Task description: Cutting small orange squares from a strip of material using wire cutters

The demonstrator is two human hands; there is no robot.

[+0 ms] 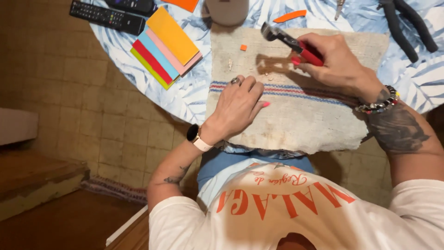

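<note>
A round tabletop covered in a pale blue leaf-print cloth stood over a worn tan tiled floor, and a coarse off-white woven mat with red and blue stripes lay across it in front of the person. The right hand was clamped around the red handles of a pair of pliers, whose dark metal head pointed up and to the left, raised just above the mat and casting a shadow on it. The left hand rested knuckles-up on the mat near the striped band, its fingers curled under; whether it pinched anything could not be told. It wore a ring, with a smartwatch at the wrist, while the right wrist carried a beaded bracelet. Small pale fragments lay on the mat between the two hands, and a tiny orange square sat just beyond them. Farther out, a fanned stack of coloured foam sheets lay on the left part of the tabletop, with two black remote controls beyond it. A grey rounded container stood at the far edge of the mat, an orange strip beside it, and a second, black-handled tool lay at the far right.
</note>
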